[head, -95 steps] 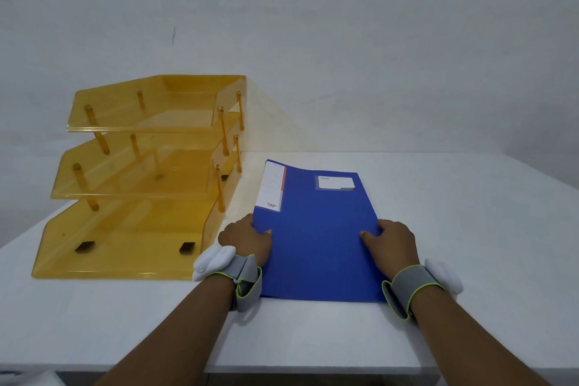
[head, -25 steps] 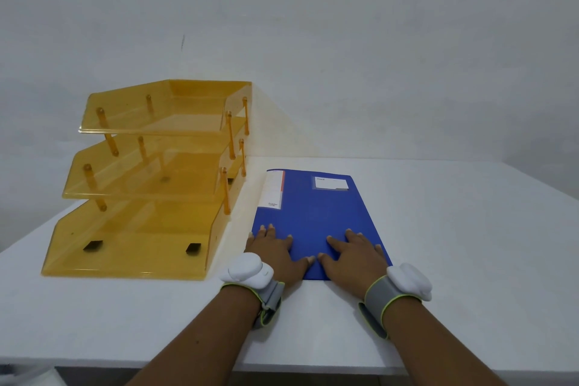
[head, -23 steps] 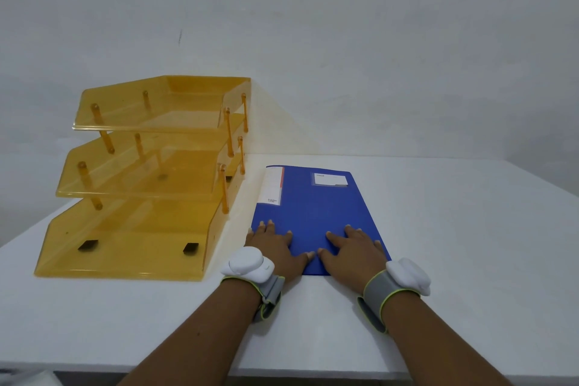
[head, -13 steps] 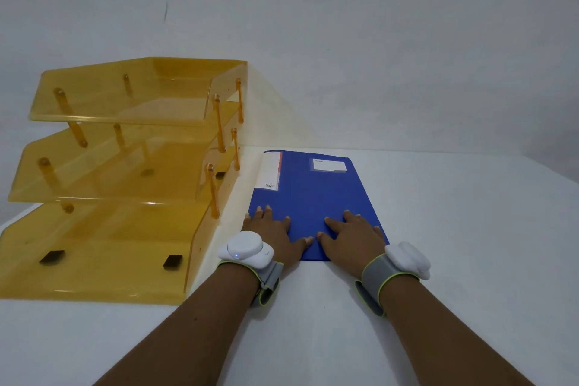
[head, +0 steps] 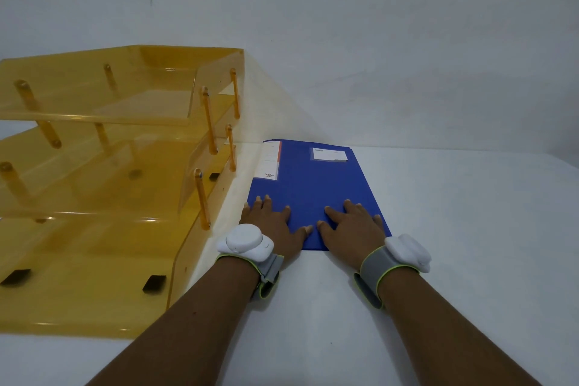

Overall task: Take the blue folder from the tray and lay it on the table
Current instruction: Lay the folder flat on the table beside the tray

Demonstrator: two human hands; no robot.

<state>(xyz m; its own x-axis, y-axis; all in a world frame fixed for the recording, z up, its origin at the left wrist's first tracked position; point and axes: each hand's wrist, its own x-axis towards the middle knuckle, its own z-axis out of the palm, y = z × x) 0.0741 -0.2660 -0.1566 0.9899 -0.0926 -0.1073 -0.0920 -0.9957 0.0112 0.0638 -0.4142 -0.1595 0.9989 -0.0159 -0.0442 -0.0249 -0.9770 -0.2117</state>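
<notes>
The blue folder (head: 313, 178) lies flat on the white table (head: 470, 229), just right of the amber three-tier tray (head: 94, 229). It has a white spine strip and a small white label near its far edge. My left hand (head: 272, 224) rests palm down on the folder's near left corner, fingers spread. My right hand (head: 352, 224) lies flat on the near right part, fingers spread too. Neither hand grips anything. All three tiers of the tray show no papers.
The tray stack fills the left side, its right wall close beside my left forearm. A plain pale wall rises behind the table. White table surface stretches to the right of the folder and toward me.
My hands went from holding the folder's side edges to lying flat on its near end. Over the last second the view has moved nearer and lower; folder and hands have stayed in place.
</notes>
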